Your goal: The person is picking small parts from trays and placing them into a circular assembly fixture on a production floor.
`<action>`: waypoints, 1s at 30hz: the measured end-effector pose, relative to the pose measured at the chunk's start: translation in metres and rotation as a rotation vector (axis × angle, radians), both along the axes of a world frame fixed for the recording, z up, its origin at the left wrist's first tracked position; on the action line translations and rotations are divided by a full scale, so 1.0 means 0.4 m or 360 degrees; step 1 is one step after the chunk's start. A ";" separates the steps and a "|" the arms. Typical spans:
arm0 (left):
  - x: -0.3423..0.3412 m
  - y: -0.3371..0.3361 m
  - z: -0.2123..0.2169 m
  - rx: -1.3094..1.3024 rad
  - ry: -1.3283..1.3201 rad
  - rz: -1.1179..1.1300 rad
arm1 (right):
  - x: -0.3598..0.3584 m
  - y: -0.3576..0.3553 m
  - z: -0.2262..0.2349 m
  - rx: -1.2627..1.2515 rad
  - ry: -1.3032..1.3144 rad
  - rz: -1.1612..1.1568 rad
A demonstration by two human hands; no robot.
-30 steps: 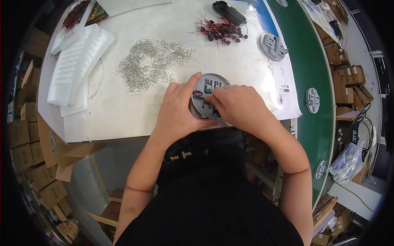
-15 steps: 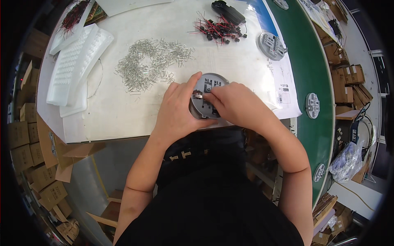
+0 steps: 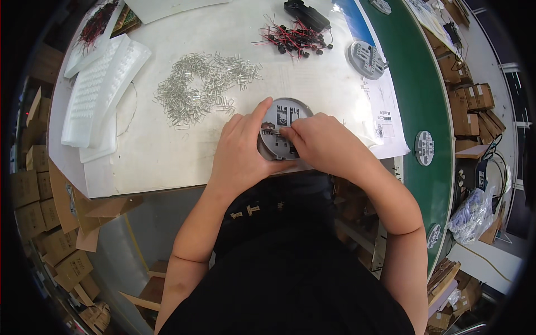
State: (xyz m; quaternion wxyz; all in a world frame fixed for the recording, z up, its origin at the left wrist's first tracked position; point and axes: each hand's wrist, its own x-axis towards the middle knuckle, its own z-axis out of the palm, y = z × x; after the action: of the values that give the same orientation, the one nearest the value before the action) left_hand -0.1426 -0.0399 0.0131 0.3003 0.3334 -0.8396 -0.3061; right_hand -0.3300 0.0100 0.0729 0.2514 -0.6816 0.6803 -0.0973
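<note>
A round grey plastic base (image 3: 285, 117) with slots lies on the white tabletop (image 3: 167, 156) near its front edge. My left hand (image 3: 243, 153) grips the base at its left rim, thumb under, forefinger stretched up along the edge. My right hand (image 3: 318, 142) rests on the base's right side, its fingertips pinching a small part pressed into the middle of the base. The part is mostly hidden by the fingers. A spread heap of small metal clips (image 3: 204, 89) lies just beyond my left hand.
White foam trays (image 3: 100, 89) are stacked at the left. A bundle of red-and-black wired parts (image 3: 296, 39) and another grey base (image 3: 365, 58) lie at the back. A green conveyor belt (image 3: 424, 100) carrying round bases runs along the right. Cardboard boxes stand on the floor at the left.
Both hands stay on the grey base. My right fingertips have shifted slightly left toward the middle of the base; the base itself has hardly moved.
</note>
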 end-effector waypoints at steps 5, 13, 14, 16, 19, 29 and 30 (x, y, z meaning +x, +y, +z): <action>0.001 -0.001 -0.005 0.0044 0.0012 -0.0017 | -0.007 -0.006 -0.010 -0.0034 -0.0012 0.0070; 0.008 -0.006 0.000 0.0122 -0.0018 -0.0056 | -0.021 -0.021 -0.018 -0.0105 0.0193 0.0268; 0.009 -0.005 0.000 0.0147 -0.0026 -0.0049 | -0.022 -0.018 -0.023 -0.0133 0.0214 0.0294; 0.007 -0.001 0.000 0.0144 -0.0021 -0.0036 | -0.025 -0.013 -0.029 -0.0167 0.0240 0.0322; 0.004 0.002 -0.002 0.0145 -0.0012 -0.0013 | -0.025 -0.005 -0.040 -0.0283 0.0271 0.0347; 0.003 0.001 -0.002 0.0031 0.0022 -0.0007 | -0.002 -0.004 -0.037 -0.0340 0.0219 0.0296; 0.004 0.001 -0.002 0.0001 0.0030 -0.0012 | 0.006 0.003 -0.035 -0.0347 0.0238 0.0266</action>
State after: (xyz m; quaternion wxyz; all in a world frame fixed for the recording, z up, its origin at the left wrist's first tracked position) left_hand -0.1410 -0.0395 0.0124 0.3070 0.3273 -0.8379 -0.3107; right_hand -0.3277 0.0111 0.0588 0.1318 -0.7644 0.6235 -0.0982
